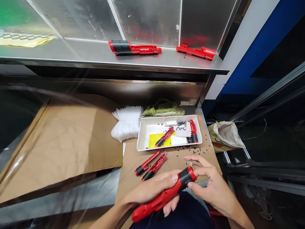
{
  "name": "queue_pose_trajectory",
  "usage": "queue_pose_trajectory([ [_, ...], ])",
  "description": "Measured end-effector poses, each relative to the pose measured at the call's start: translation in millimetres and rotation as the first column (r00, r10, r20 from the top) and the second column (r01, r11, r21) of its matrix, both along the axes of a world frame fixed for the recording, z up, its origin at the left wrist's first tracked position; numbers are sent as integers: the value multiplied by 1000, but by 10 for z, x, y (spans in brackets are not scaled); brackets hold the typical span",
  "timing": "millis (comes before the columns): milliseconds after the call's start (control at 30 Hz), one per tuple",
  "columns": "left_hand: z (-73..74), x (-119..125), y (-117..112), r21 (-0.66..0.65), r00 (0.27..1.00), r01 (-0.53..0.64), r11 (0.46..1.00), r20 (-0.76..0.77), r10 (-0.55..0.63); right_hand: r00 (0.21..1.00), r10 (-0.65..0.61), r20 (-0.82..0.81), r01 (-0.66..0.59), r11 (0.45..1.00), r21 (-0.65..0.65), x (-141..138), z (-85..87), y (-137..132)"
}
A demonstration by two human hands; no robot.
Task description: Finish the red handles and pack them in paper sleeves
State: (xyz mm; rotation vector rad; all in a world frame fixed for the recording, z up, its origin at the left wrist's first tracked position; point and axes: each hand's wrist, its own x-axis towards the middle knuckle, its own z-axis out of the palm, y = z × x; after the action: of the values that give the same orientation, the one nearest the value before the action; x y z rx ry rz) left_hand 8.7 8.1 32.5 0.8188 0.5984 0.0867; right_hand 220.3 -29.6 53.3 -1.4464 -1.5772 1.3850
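A red and black plastic tool housing [166,195] lies at a slant in front of my body. My left hand [157,189] is wrapped round it, thumb on the black sleeve and fingertips showing below. My right hand [209,183] pinches the red rim at its upper end between thumb and a finger, while another finger reaches out above. A small shiny metal piece [191,163] shows by those fingers; its kind is unclear. Just beyond my left hand, two red housing halves with black ends, one nearer [156,167] and one farther [148,161], lie on the cardboard.
A white tray [139,135] holds two more red parts, a yellow label and small black pieces. Similar black pieces are scattered on the cardboard [130,156]. Behind stand a white stack [126,124] and green bag [162,109]. Red parts [145,50] rest on the metal ledge [83,52].
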Motion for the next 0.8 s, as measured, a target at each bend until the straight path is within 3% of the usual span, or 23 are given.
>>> queue_pose_trajectory([
  [200,-58,23,3,8,999,39,999,-2,-39,999,24,32,-25,999,39,32,-10,2],
  [333,-75,61,-37,6,1000,-7,1000,-2,7,997,-20,73,15,998,66,-9,-26,-31],
  [433,-75,90,-47,19,999,-47,999,0,47,981,-108,159,93,991,99,-64,1,-75],
  [567,-105,117,-6,-59,996,8,998,84,-3,945,-216,245,153,956,251,-6,90,-201],
  [667,-125,135,37,-162,988,73,984,148,-49,940,-264,216,185,927,326,173,160,-387],
  [800,-98,214,90,-211,976,166,963,175,-130,888,-440,130,380,864,329,382,198,-690],
])
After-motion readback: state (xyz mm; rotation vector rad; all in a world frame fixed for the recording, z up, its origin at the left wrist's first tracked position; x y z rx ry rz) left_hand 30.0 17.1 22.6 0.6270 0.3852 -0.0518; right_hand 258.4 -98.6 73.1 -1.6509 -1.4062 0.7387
